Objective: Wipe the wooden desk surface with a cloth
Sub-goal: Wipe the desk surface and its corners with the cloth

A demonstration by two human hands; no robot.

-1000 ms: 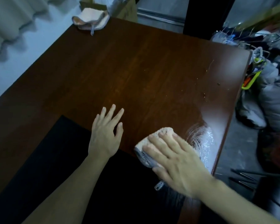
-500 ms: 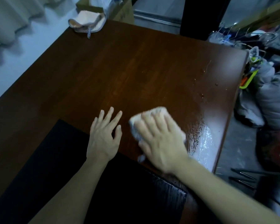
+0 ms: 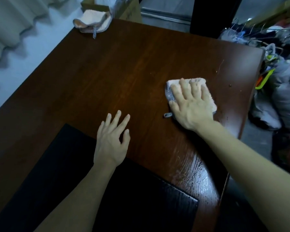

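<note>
Your right hand [image 3: 192, 106] lies on the cloth [image 3: 208, 99], right of your left hand [image 3: 111, 141]; a second cloth [image 3: 92, 22] sits on the desk's [image 3: 107, 77] far-left corner.

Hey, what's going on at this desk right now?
A person is wiping a dark wooden desk. The right hand presses flat on a folded pink cloth near the desk's right edge, with wet streaks shining nearer the person. The left hand is open, fingers spread over the wood beside a black mat. A few droplets remain just past the cloth. A second cloth lies at the far left corner.
</note>
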